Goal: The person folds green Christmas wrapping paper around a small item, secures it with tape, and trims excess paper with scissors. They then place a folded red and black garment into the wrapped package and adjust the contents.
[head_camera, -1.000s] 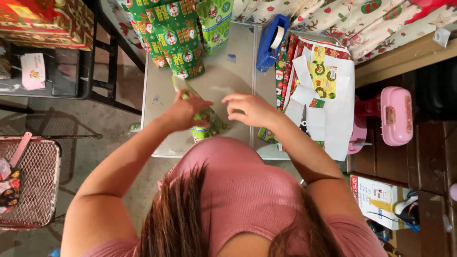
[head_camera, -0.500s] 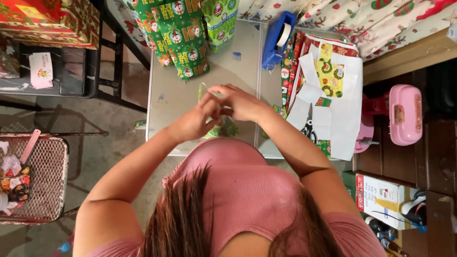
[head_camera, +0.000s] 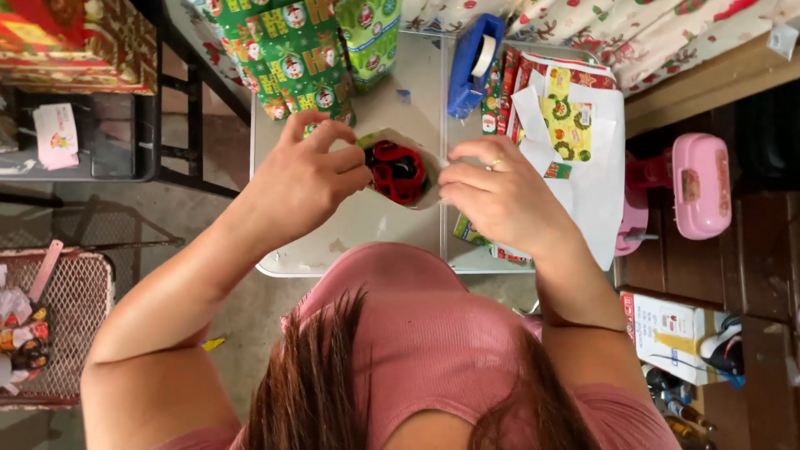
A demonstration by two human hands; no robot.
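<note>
Both hands have come up off the counter (head_camera: 350, 242) and now meet in front of the person's chest, where half a second ago they were still bunched low over a scrap of green paper. Between them sits a small red object (head_camera: 397, 171) — round, with dark gaps in it, perhaps a little toy or ornament, too small to tell — cupped in a pale wrapper (head_camera: 421, 150) whose edge curls around it.

The left hand (head_camera: 304, 179) pinches the wrapper's left edge, its grip closed on the paper with fingers curled in. The right hand (head_camera: 500, 196) does the same on the right edge, thumb and forefinger narrow on the fold. The red object was hidden a moment back; now it lies open to view inside the paper, which suggests the wrapper is being drawn around it, the closing not yet done.

On the counter beyond stand green gift bags (head_camera: 287, 50) with printed figures, and just right of them a blue tape dispenser (head_camera: 473, 62). Patterned paper sheets (head_camera: 575, 125) lie at the right edge, partly under the right wrist.
</note>
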